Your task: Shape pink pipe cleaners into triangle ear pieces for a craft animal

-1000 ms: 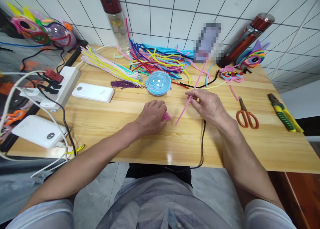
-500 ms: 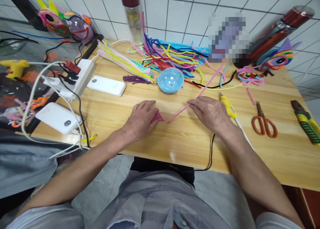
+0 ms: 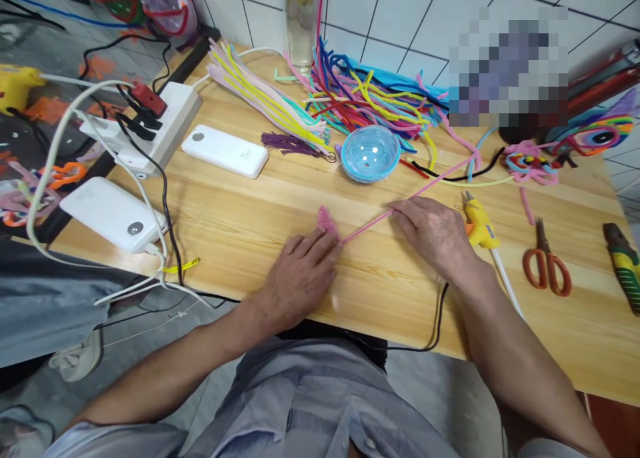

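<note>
My left hand (image 3: pixel 305 271) rests on the wooden table, its fingers pressed together over the lower part of a small pink coiled piece (image 3: pixel 327 221), whose tip sticks out above them. From that piece a pink pipe cleaner (image 3: pixel 367 226) runs up to the right. My right hand (image 3: pixel 433 231) pinches this strand between thumb and forefinger, and its far end reaches toward the pile behind. Just beyond both hands stands a light blue coiled bowl (image 3: pixel 370 155). A yellow glue gun (image 3: pixel 480 225) lies right beside my right hand.
Orange-handled scissors (image 3: pixel 547 265) and green-yellow pliers (image 3: pixel 624 265) lie at the right. Colourful pipe cleaners (image 3: pixel 380 105) are heaped at the back. White power banks (image 3: pixel 225 151), a power strip (image 3: pixel 170 128) and cables fill the left. A person's shoe (image 3: pixel 77 358) shows below.
The view has shifted. My left hand has moved lower, beneath the pink coiled piece, uncovering more of it. The piece now meets the strand's end, where a gap showed before.
</note>
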Tool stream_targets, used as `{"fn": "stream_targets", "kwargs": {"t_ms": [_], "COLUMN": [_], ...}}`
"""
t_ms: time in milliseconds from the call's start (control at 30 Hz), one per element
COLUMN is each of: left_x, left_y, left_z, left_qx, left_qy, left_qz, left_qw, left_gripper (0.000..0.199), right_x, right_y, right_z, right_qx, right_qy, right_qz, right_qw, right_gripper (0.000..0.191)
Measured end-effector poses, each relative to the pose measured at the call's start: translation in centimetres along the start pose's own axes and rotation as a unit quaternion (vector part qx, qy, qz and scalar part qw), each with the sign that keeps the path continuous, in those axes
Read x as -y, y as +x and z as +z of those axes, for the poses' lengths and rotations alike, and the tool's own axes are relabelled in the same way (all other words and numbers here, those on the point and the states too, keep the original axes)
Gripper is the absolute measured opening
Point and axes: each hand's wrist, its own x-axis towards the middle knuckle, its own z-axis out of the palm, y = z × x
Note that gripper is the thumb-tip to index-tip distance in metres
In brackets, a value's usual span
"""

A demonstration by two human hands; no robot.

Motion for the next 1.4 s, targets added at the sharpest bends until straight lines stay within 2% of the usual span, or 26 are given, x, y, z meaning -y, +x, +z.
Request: {"fn": "stream_targets", "kwargs": {"t_ms": [300, 867, 967, 1033, 1133, 1233, 1400], "left_x": [0.1, -0.1, 0.1, 0.4, 1.2, 1.9, 2.2], "left_y": [-0.1, 0.0, 0.0, 0.0, 0.4, 1.7, 4.8], "left_z": [0.0, -0.2, -0.7, -1.2, -2.1, -2.6, -3.1], "left_qx": [-0.012, 0.015, -0.008, -0.036, -0.048, -0.013, 0.049], "left_qy": [-0.008, -0.031, -0.057, -0.072, -0.058, -0.011, 0.033], "left_qz": [0.003, -0.008, -0.014, -0.043, -0.129, -0.189, -0.229], "left_qw": [1.0, 0.999, 0.998, 0.996, 0.989, 0.982, 0.972], "left_gripper": [0.043, 0.045, 0.041, 0.037, 0.029, 0.026, 0.032], "right_x": [0.6, 2.3, 2.3, 2.2, 2.0, 1.7, 1.7], "right_y": [0.4, 0.5, 0.7, 0.8, 0.9, 1.1, 1.3], "right_z": [0.1, 1.4, 1.8, 1.8, 1.6, 1.2, 0.3], "right_qx": [0.004, 0.004, 0.017, 0.029, 0.043, 0.007, -0.08], "right_qy": [0.007, 0.052, 0.054, 0.059, 0.07, 0.079, 0.109], "right_qz": [0.0, -0.033, -0.032, -0.026, -0.023, -0.041, -0.072], "right_qw": [1.0, 0.998, 0.998, 0.997, 0.996, 0.996, 0.988], "right_gripper": [0.036, 0.03, 0.029, 0.028, 0.027, 0.028, 0.031]}}
